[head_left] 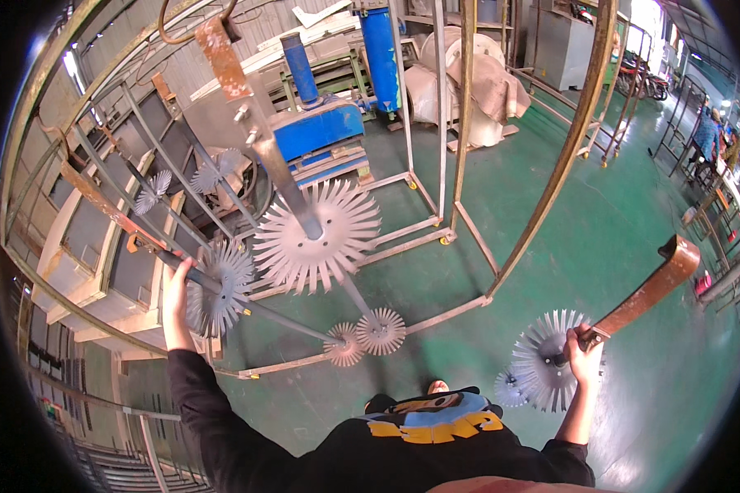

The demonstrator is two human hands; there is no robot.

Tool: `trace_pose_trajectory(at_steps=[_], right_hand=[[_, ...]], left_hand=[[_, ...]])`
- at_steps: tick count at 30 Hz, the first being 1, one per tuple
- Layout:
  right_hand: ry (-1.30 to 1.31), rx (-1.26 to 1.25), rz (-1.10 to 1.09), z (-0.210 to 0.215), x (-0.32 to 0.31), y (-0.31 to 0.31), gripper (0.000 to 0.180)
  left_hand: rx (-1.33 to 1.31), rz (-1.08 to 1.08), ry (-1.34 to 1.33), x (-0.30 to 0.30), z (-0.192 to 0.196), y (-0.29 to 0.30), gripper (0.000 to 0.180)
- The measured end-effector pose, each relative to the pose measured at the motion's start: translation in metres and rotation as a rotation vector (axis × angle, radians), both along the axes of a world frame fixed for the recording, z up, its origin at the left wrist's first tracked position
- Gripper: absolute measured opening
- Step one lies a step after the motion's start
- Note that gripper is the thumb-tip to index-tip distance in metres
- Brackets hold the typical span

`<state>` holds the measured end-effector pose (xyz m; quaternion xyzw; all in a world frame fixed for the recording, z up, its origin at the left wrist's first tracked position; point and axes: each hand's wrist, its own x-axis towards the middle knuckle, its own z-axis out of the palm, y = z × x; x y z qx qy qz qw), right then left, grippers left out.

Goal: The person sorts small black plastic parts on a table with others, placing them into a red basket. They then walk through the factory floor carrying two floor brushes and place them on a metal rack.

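My right hand (584,359) is closed around the lower end of a rusty, hook-ended flat bar (645,294). Fixed to that piece is a grey toothed metal disc (543,366), with a smaller toothed disc (511,388) beyond it. On the left, my left hand (176,300) grips a grey metal shaft (196,274), its fingers partly hidden behind it. A toothed disc (230,287) sits on this shaft, which hangs from a rusty bar (107,201). Between my hands hangs a large toothed disc (319,238) on another shaft, with two small discs (381,331) lower down.
A metal rack frame (543,197) on yellow casters surrounds the hanging pieces. Blue machinery (316,131) stands behind it, and wooden-edged crates (99,271) are at the left. A person (705,135) is by a table at the far right. The floor (477,345) is green.
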<state>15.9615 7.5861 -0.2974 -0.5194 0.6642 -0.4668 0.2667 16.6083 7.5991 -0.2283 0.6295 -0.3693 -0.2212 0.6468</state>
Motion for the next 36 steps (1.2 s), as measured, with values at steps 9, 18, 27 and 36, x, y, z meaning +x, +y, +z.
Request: trace_pose_trajectory(at_steps=[9, 18, 27, 36], right_hand=[[-0.131, -0.085, 0.265, -0.014, 0.046, -0.136, 0.017], [-0.164, -0.044, 0.76, 0.04, 0.157, -0.262, 0.018], [-0.208, -0.064, 1.139, 0.088, 0.31, -0.381, 0.032], [-0.378, 0.143, 1.459, 0.15, 0.464, -0.435, 0.038]], left_hand=[[0.001, 0.291, -0.355, -0.071, 0.006, 0.085, 0.057], [0.032, 1.203, -0.417, -0.093, -0.135, 0.162, 0.025], [0.308, 1.42, -0.423, -0.209, -0.278, 0.171, 0.018], [0.646, 1.081, 0.115, -0.379, -0.441, 0.108, 0.017]])
